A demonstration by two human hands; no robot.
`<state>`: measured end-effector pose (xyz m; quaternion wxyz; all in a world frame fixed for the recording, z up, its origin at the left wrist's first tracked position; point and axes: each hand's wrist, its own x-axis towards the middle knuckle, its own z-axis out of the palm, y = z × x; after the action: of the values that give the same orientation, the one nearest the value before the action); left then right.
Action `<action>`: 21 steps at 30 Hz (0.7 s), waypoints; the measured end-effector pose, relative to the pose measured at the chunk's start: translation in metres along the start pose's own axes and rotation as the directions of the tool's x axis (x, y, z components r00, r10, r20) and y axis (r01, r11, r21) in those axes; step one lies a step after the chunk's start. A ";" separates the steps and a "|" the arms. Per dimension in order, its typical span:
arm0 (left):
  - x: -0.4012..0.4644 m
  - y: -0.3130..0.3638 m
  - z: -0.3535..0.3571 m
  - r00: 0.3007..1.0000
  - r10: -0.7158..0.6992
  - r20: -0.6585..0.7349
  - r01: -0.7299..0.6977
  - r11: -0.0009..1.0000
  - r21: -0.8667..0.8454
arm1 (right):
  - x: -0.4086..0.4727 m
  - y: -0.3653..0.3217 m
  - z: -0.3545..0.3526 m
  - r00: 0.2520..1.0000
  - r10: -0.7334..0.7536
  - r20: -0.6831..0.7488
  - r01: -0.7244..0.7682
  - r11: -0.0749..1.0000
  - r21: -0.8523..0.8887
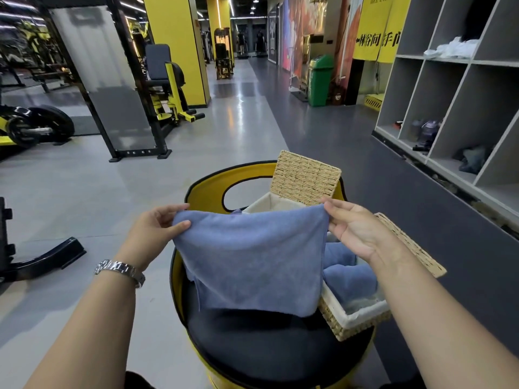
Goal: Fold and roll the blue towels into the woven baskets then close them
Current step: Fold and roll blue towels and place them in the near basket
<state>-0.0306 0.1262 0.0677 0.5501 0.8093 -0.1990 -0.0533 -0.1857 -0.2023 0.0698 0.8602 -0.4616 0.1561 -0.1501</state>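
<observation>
The left hand (157,226) pinched the upper left corner of a blue towel (252,259) between thumb and fingers, and the right hand (354,228) gripped the upper right corner the same way, so the cloth hung folded and slack below both sets of fingers. A metal watch (120,272) sat on the left wrist.

Under the hanging towel lay the dark round cushion (269,349) of a yellow barrel-shaped seat (205,192), whose curved back rose beyond the fingers with an oval cut-out in it. Two woven baskets stood on that cushion. The near basket (354,321) sat below and just right of the right hand's fingers, its white cloth lining showing and rolled blue towels (348,279) lying inside it; its lid (412,245) stood open to the right, behind the right wrist. The far basket (266,204) showed only its white lining above the towel's top edge, between the two hands, with its lid (306,178) tilted up just beyond the right fingertips; whether anything lay inside could not be told from here.

The room was a gym with a glossy grey floor (112,197). Yellow and black exercise machines (165,91) and yellow pillars (179,46) stood far past the left fingers, a green bin (320,80) stood farther down the corridor, and grey open cubby shelves (449,108) ran along the wall well to the right of the right hand
</observation>
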 end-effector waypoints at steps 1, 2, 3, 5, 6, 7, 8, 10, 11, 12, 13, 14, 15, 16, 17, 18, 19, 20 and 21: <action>0.000 0.000 0.000 0.999 0.012 -0.049 -0.009 0.997 0.076 | 0.000 0.000 0.001 0.999 -0.039 -0.024 0.038 0.998 -0.041; 0.000 0.000 0.000 0.995 0.031 -0.097 -0.017 0.990 0.141 | -0.001 -0.001 0.002 0.993 -0.108 -0.051 0.100 0.985 -0.141; 0.000 0.001 0.000 0.989 0.053 -0.137 -0.027 0.983 0.184 | -0.002 -0.003 0.003 0.974 -0.214 -0.072 0.182 0.932 -0.313; 0.001 0.001 0.001 0.977 0.089 -0.193 -0.040 0.968 0.247 | -0.004 -0.009 0.003 0.888 -0.459 -0.004 0.332 0.647 -0.687; 0.001 0.002 0.002 0.971 0.100 -0.216 -0.038 0.961 0.274 | -0.004 -0.012 0.004 0.838 -0.538 0.093 0.397 0.485 -0.779; 0.001 0.002 0.003 0.966 0.106 -0.238 -0.031 0.953 0.300 | -0.005 -0.013 0.005 0.796 -0.575 0.189 0.448 0.351 -0.822; 0.001 0.002 0.003 0.960 0.115 -0.255 -0.026 0.944 0.328 | -0.005 -0.014 0.005 0.762 -0.588 0.271 0.481 0.232 -0.846; 0.003 0.000 0.003 0.952 0.130 -0.276 -0.016 0.925 0.380 | -0.002 -0.012 0.003 0.730 -0.564 0.386 0.495 0.048 -0.867; 0.005 -0.002 0.002 0.952 0.133 -0.277 -0.012 0.917 0.399 | 0.000 -0.009 0.002 0.729 -0.539 0.423 0.490 -0.022 -0.871; 0.006 -0.004 0.001 0.952 0.138 -0.275 -0.012 0.910 0.415 | 0.002 -0.006 -0.001 0.727 -0.519 0.451 0.483 -0.081 -0.872; 0.007 -0.006 -0.001 0.952 0.143 -0.271 -0.013 0.903 0.429 | 0.003 -0.004 -0.002 0.722 -0.508 0.469 0.474 -0.130 -0.871; 0.008 -0.006 -0.002 0.951 0.151 -0.270 -0.016 0.897 0.442 | 0.003 -0.003 -0.003 0.717 -0.507 0.479 0.464 -0.165 -0.870; 0.007 -0.007 -0.003 0.949 0.160 -0.273 -0.019 0.890 0.455 | 0.002 -0.002 -0.003 0.707 -0.515 0.484 0.458 -0.188 -0.869; 0.006 -0.006 -0.004 0.945 0.176 -0.275 -0.026 0.881 0.473 | 0.001 -0.003 -0.003 0.692 -0.529 0.491 0.455 -0.208 -0.866; 0.003 -0.005 -0.004 0.941 0.200 -0.274 -0.038 0.864 0.501 | 0.001 -0.003 -0.002 0.674 -0.541 0.503 0.456 -0.231 -0.860; 0.000 -0.005 -0.005 0.936 0.225 -0.270 -0.046 0.841 0.539 | 0.000 -0.003 -0.001 0.661 -0.545 0.516 0.456 -0.254 -0.853; -0.003 -0.003 -0.005 0.931 0.248 -0.267 -0.048 0.810 0.585 | -0.001 -0.003 -0.001 0.652 -0.547 0.526 0.456 -0.273 -0.847; -0.006 -0.002 -0.004 0.925 0.271 -0.266 -0.045 0.774 0.632 | -0.002 -0.003 -0.001 0.643 -0.551 0.531 0.454 -0.284 -0.845; -0.009 -0.001 -0.004 0.916 0.299 -0.268 -0.045 0.740 0.671 | -0.003 -0.002 -0.001 0.632 -0.564 0.531 0.450 -0.291 -0.844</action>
<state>-0.0372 0.1327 0.0675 0.2628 0.9228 -0.1763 0.2200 -0.1888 -0.2034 0.0709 0.1259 -0.9201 0.0340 -0.3693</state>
